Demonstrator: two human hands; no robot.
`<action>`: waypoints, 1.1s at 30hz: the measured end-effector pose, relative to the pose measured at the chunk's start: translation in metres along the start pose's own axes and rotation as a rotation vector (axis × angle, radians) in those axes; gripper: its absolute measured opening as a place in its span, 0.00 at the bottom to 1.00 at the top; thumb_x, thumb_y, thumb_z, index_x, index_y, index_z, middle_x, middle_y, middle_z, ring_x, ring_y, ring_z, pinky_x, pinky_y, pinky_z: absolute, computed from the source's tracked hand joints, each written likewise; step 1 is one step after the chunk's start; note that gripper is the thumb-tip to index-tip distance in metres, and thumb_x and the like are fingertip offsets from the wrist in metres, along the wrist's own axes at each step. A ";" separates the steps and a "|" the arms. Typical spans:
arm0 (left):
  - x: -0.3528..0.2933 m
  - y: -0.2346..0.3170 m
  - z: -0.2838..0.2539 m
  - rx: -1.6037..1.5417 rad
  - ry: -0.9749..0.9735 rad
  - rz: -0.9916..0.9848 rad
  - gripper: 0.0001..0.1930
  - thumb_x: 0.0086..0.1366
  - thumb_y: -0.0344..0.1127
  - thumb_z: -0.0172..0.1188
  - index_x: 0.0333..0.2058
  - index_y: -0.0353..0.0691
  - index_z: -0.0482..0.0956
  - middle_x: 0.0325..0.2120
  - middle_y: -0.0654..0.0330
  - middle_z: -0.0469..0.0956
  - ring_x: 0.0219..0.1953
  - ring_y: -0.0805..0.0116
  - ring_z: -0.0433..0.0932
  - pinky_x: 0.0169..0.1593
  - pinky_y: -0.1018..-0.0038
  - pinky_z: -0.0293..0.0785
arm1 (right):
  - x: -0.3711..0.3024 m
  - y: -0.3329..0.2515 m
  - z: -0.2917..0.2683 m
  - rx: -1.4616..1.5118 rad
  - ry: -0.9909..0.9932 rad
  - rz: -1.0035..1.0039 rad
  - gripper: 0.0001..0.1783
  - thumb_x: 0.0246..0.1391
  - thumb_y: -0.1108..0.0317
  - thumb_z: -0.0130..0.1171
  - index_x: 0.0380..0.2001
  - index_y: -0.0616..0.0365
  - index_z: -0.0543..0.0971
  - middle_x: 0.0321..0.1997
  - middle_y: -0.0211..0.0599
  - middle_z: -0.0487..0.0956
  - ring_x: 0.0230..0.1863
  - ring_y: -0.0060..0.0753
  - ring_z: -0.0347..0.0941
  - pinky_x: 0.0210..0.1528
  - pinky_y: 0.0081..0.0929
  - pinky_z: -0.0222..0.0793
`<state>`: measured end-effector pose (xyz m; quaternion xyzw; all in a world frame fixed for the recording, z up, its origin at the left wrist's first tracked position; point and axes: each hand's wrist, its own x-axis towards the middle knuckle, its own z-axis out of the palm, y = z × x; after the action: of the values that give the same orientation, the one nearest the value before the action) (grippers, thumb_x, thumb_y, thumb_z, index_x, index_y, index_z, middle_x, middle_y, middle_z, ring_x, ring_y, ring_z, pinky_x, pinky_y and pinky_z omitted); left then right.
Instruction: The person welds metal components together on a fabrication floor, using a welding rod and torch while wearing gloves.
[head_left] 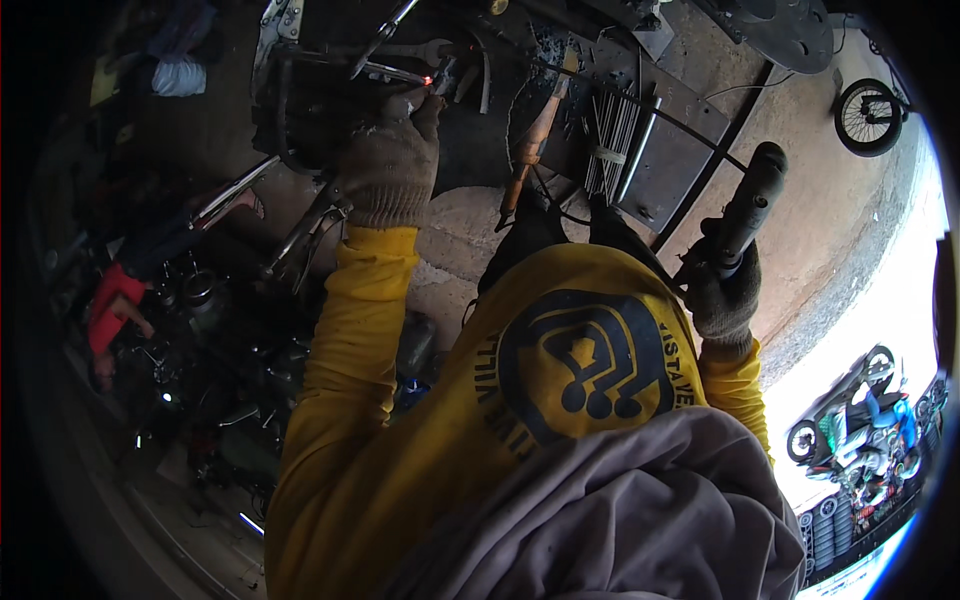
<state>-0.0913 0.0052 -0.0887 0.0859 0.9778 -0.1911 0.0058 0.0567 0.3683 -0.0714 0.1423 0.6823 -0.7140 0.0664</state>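
My left hand (392,160), in a brown knit glove, is closed at the end of a metal rod (395,72) on the dark work surface. A small red-glowing spot (428,80) shows right by its fingertips. What the fingers grip is hidden by the glove. At the right, my right hand (728,295), also gloved, is wrapped round a dark electrode holder (750,205). A long thin electrode (665,122) runs from its head toward the upper left, its far end over the bench. Beneath my left wrist is a plier-like metal tool (318,225).
Between the hands lie a wooden-handled tool (535,135), a tied bundle of thin rods (608,145) and a metal plate (675,150). A wheel (868,117) stands far right, with motorcycles (865,430) outside. A person in red (115,305) is at the left among dark machine parts.
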 end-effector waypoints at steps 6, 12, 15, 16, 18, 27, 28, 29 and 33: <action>0.007 -0.001 0.005 -0.071 0.108 0.000 0.21 0.68 0.60 0.52 0.44 0.51 0.77 0.24 0.56 0.83 0.26 0.55 0.84 0.26 0.65 0.80 | -0.014 0.008 -0.007 -0.010 0.065 -0.020 0.22 0.53 0.75 0.58 0.52 0.69 0.72 0.39 0.38 0.79 0.37 0.26 0.76 0.41 0.23 0.75; -0.019 0.006 -0.053 -0.332 -0.029 -0.024 0.19 0.69 0.56 0.53 0.44 0.49 0.78 0.27 0.55 0.83 0.30 0.58 0.85 0.30 0.64 0.80 | -0.027 0.017 -0.015 -0.005 0.097 -0.089 0.23 0.53 0.73 0.59 0.53 0.69 0.71 0.38 0.38 0.79 0.35 0.25 0.76 0.40 0.23 0.75; -0.058 0.023 -0.076 -0.875 0.087 -0.031 0.16 0.68 0.51 0.57 0.42 0.46 0.79 0.28 0.56 0.83 0.30 0.58 0.84 0.32 0.64 0.79 | -0.033 0.015 -0.015 0.038 0.095 -0.056 0.23 0.53 0.73 0.58 0.53 0.69 0.71 0.37 0.37 0.79 0.34 0.24 0.76 0.38 0.22 0.75; -0.064 0.029 -0.079 -0.869 0.099 -0.032 0.16 0.68 0.51 0.57 0.42 0.46 0.79 0.28 0.56 0.83 0.30 0.58 0.84 0.32 0.64 0.79 | -0.033 0.015 -0.016 0.043 0.091 -0.066 0.23 0.53 0.73 0.58 0.53 0.69 0.71 0.37 0.37 0.79 0.34 0.24 0.76 0.38 0.22 0.75; -0.074 0.042 -0.076 -1.027 -0.118 0.185 0.13 0.67 0.46 0.59 0.40 0.44 0.79 0.30 0.55 0.84 0.33 0.56 0.84 0.35 0.63 0.79 | -0.035 0.018 -0.018 0.068 0.112 -0.100 0.23 0.54 0.73 0.56 0.54 0.69 0.71 0.36 0.37 0.79 0.32 0.25 0.77 0.35 0.21 0.75; -0.060 0.130 0.036 -0.976 -0.829 0.082 0.18 0.69 0.44 0.54 0.50 0.40 0.77 0.47 0.46 0.79 0.52 0.50 0.77 0.56 0.61 0.73 | -0.060 0.010 -0.036 0.033 0.216 -0.012 0.25 0.53 0.72 0.58 0.54 0.67 0.68 0.32 0.39 0.79 0.24 0.26 0.76 0.25 0.21 0.73; -0.059 0.142 0.049 -1.004 -0.833 0.081 0.18 0.69 0.44 0.54 0.50 0.40 0.77 0.47 0.46 0.79 0.52 0.50 0.77 0.56 0.61 0.73 | -0.067 0.011 -0.041 0.006 0.195 0.001 0.26 0.54 0.72 0.59 0.55 0.66 0.66 0.31 0.40 0.79 0.22 0.27 0.76 0.22 0.20 0.71; -0.057 0.156 0.066 -0.927 -0.830 0.028 0.18 0.69 0.45 0.53 0.51 0.41 0.77 0.50 0.46 0.77 0.55 0.49 0.75 0.58 0.61 0.71 | -0.074 0.017 -0.042 0.028 0.243 -0.013 0.26 0.54 0.72 0.59 0.55 0.66 0.65 0.31 0.41 0.79 0.21 0.28 0.76 0.19 0.19 0.69; -0.033 0.204 0.117 -0.975 -0.873 -0.062 0.24 0.72 0.47 0.44 0.57 0.37 0.72 0.56 0.45 0.73 0.59 0.48 0.73 0.61 0.62 0.69 | -0.097 0.020 -0.046 -0.032 0.442 0.096 0.24 0.54 0.76 0.57 0.54 0.66 0.65 0.31 0.42 0.79 0.22 0.31 0.79 0.16 0.19 0.68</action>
<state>-0.0270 0.1418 -0.2719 -0.0405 0.8622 0.2568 0.4348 0.1599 0.4032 -0.0628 0.3263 0.6840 -0.6507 -0.0485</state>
